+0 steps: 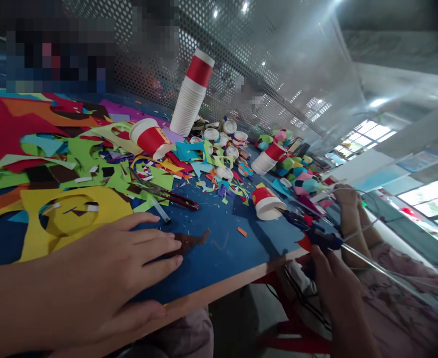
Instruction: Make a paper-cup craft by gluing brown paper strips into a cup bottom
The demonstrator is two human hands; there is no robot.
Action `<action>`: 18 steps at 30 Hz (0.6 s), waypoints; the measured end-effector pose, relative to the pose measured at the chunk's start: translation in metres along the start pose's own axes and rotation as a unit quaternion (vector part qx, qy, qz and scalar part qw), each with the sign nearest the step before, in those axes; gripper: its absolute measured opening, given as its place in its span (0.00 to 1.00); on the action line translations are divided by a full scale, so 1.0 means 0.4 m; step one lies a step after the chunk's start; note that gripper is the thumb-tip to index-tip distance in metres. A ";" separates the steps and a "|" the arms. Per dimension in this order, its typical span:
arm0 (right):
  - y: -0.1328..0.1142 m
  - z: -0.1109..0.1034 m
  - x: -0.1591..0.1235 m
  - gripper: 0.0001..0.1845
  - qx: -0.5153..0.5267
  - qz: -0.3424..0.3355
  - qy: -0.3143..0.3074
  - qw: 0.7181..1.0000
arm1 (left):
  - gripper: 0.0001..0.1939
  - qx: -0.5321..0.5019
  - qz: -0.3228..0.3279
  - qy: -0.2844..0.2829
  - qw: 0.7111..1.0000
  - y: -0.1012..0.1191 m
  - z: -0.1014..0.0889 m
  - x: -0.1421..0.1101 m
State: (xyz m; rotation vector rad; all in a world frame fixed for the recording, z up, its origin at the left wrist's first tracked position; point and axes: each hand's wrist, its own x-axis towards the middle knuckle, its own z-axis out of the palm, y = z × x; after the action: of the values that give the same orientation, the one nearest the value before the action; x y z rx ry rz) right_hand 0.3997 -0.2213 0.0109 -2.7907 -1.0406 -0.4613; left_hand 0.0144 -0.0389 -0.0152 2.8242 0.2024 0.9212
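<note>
My left hand (125, 263) lies palm down over the table's front edge, fingers stretched out. Its fingertips reach a dark brown paper scrap (194, 241), and I cannot tell whether they press on it. On the right, my right hand (334, 278) is wrapped round a blue hot glue gun (321, 236) with a long clear glue stick (376, 266) sticking out behind. The gun's nozzle points at a red and white paper cup (267, 204) lying on its side. Scissors (170, 193) lie beyond my left hand, near a yellow cut-out sheet (36, 209).
Coloured paper scraps (84, 149) cover the left of the blue table (219, 258). A tall stack of paper cups (189, 99) leans in view before a perforated metal screen (226, 59). Another cup (150, 138) lies tipped over. A co-worker's arm (353, 228) is close on the right.
</note>
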 end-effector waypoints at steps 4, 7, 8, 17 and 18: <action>-0.026 0.013 0.054 0.21 -0.028 -0.012 -0.035 0.999 | 0.17 -0.002 -0.002 -0.010 1.000 0.002 -0.003 -0.001; -0.047 0.027 0.107 0.21 -0.029 -0.057 -0.054 0.997 | 0.17 -0.003 -0.006 -0.016 1.000 0.005 -0.008 0.001; -0.053 0.031 0.125 0.21 -0.026 -0.073 -0.056 0.995 | 0.17 -0.002 -0.008 -0.016 1.000 0.006 -0.009 0.002; -0.161 -0.041 0.091 0.25 0.042 -0.193 0.072 0.978 | 0.17 0.005 -0.004 0.003 1.000 0.005 -0.006 0.006; -0.193 -0.056 0.063 0.23 0.066 -0.242 0.054 0.967 | 0.17 0.007 -0.007 0.004 1.000 0.005 -0.005 0.006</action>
State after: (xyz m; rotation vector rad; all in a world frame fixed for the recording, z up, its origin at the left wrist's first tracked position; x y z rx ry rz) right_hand 0.3618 -0.1525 0.0411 -2.3518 -1.6606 -0.5603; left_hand 0.0154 -0.0402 -0.0118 2.8287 0.2312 0.9318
